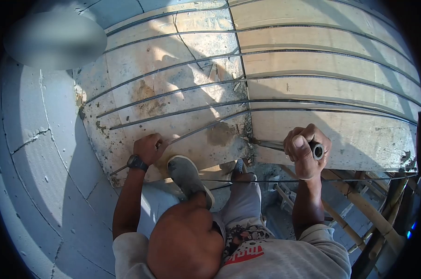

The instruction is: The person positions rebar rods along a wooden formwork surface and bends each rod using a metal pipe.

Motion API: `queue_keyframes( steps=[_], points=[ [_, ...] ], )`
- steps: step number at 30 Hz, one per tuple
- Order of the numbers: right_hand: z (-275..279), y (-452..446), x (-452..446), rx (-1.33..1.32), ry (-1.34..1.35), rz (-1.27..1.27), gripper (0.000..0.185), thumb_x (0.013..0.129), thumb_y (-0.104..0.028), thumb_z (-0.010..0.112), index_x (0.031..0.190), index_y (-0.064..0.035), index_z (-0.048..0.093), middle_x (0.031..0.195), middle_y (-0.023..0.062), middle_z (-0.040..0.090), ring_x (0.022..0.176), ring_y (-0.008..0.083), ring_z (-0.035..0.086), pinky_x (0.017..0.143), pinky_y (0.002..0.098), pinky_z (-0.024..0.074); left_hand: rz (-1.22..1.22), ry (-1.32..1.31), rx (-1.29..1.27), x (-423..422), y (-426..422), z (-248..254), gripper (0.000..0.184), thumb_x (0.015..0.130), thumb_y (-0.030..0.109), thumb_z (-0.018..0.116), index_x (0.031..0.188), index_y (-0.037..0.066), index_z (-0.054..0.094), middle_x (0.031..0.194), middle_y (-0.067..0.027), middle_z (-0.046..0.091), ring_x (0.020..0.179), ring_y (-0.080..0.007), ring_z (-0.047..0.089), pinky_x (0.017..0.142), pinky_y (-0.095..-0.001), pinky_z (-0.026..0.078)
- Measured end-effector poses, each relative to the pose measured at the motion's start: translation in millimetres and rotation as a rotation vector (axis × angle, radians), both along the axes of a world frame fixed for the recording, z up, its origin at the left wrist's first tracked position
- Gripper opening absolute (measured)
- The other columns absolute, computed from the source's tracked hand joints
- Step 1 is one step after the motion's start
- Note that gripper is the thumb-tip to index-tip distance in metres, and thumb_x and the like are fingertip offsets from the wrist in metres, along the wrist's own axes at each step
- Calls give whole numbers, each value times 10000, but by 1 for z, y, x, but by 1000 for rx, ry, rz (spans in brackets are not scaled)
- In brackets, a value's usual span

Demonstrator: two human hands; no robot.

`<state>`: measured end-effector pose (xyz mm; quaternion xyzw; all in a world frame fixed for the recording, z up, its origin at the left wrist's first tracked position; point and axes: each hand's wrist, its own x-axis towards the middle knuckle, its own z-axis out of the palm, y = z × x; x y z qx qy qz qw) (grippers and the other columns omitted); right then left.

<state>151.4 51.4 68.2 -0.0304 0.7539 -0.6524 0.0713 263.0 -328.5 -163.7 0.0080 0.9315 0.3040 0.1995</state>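
My left hand (150,148), with a watch on its wrist, is closed round the nearest steel rebar (203,126). That bar bends near the board joint and comes out past my wrist at the lower left. My right hand (308,148) is wrapped round a metal pipe (318,151), its hollow end facing up at me. From my right fist a shaft (270,145) runs left toward the joint between the boards. How it meets the pipe is hidden by my fingers.
Several more rebars (173,95) lie across the plywood boards (280,63). A pale block wall (33,200) borders the left. My shoe (187,174) is at the board's near edge. Bamboo poles (373,218) and a lower level show below on the right.
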Motion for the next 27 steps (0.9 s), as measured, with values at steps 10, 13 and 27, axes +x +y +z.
queue_keyframes(
  steps=[10, 13, 27],
  points=[
    [28, -13, -12, -78, 143, 97, 230, 896, -102, 668, 734, -50, 515, 575, 27, 482, 500, 104, 410, 481, 273, 362, -20, -165, -58, 18, -6, 34, 411, 870, 465, 712, 800, 69, 626, 760, -110, 684, 723, -339, 671, 651, -448, 522],
    [27, -26, -11, -77, 149, 137, 252, 902, -134, 694, 737, -56, 520, 560, 32, 484, 481, 117, 424, 471, 278, 375, 83, -188, -26, 20, -6, 26, 383, 868, 447, 719, 874, 74, 631, 779, -115, 696, 751, -336, 685, 670, -453, 530],
    [35, -58, -5, 38, 254, 222, 330, 919, -276, 738, 763, -91, 514, 551, 24, 501, 467, 149, 491, 462, 305, 431, 141, -136, -32, 8, -21, 51, 431, 860, 490, 725, 822, 68, 644, 697, -139, 670, 663, -338, 675, 632, -438, 522]
  ],
)
